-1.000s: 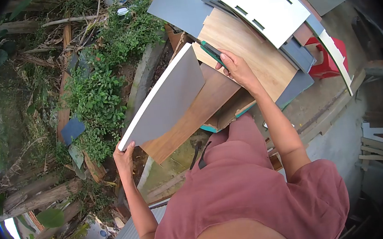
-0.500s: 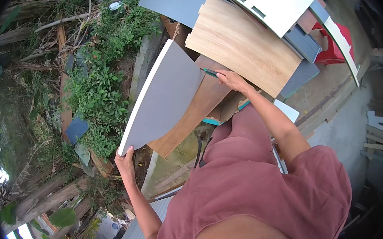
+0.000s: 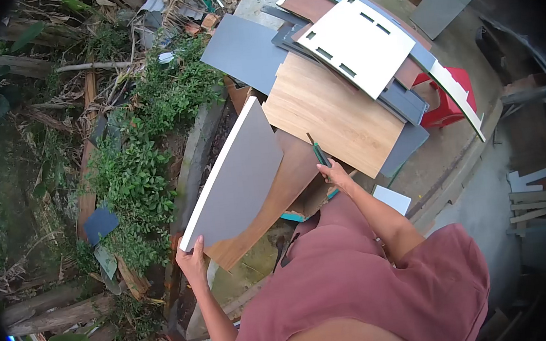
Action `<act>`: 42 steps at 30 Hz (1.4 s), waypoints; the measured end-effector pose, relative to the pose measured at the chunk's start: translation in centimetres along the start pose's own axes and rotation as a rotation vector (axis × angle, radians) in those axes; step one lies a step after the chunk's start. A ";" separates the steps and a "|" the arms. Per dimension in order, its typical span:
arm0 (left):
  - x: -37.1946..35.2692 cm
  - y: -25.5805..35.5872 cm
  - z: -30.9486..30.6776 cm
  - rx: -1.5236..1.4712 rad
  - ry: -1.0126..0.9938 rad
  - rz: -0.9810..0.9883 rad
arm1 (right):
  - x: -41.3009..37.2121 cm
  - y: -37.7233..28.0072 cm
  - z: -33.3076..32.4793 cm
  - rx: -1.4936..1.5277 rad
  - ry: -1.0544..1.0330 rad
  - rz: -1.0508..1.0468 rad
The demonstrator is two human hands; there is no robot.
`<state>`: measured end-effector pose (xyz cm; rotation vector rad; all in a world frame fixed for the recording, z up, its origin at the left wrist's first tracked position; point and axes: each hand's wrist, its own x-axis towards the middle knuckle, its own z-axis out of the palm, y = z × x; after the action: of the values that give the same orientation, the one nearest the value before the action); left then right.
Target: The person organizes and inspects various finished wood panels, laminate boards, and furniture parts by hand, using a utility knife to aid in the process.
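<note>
My left hand (image 3: 191, 260) grips the lower end of a grey panel (image 3: 237, 177) with a thick white edge. The panel stands tilted, its far end reaching up toward the stacked boards. In my right hand (image 3: 334, 172) is a green-handled utility knife (image 3: 320, 153). Its thin dark blade points up and away, apart from the grey panel and over the light wood-grain board (image 3: 336, 112). Under the grey panel lies a brown wood-grain board (image 3: 296, 171). Part of a cardboard box (image 3: 315, 196) with teal edging shows in front of my legs.
A white slotted panel (image 3: 363, 50) tops a pile of grey and brown boards at the upper right. Beside it stands a red plastic stool (image 3: 447, 98). Green plants (image 3: 134, 157) and logs fill the left side. A concrete curb (image 3: 202, 151) runs behind the grey panel.
My right hand has drawn the knife back from the grey panel's right edge, and the blade now points upward. My left hand keeps its hold. The camera view has shifted.
</note>
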<state>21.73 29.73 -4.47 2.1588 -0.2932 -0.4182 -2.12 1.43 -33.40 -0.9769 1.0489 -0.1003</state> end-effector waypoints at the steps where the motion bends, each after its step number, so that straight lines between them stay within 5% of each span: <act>1: 0.1 -0.6 0.5 -0.045 0.007 0.038 | -1.0 -0.2 -0.3 0.065 0.043 0.028; 9: 0.2 1.2 6.2 -0.472 0.139 0.081 | -6.6 -0.5 0.3 0.566 0.046 0.092; 18: 0.9 5.9 3.3 -0.792 0.030 -0.031 | -11.3 -5.4 4.0 0.443 -0.130 -0.030; 27: 2.1 15.7 9.0 -1.134 -0.057 -0.232 | -12.2 -15.3 -5.7 0.591 -0.102 -0.326; 33: 7.8 18.8 20.1 -1.304 -0.337 -0.285 | -9.9 -22.0 -14.2 0.685 -0.016 -0.357; 36: 12.4 17.7 28.7 -1.298 -0.455 -0.339 | -5.6 -21.5 -20.8 0.479 0.209 -0.424; 42: 19.2 15.0 44.1 -1.317 -0.621 -0.434 | -1.9 -24.0 -27.3 0.412 0.300 -0.372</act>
<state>20.91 -18.19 -19.92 0.7393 0.1316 -1.1381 -15.34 -29.16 -18.63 -0.7806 1.0512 -0.7598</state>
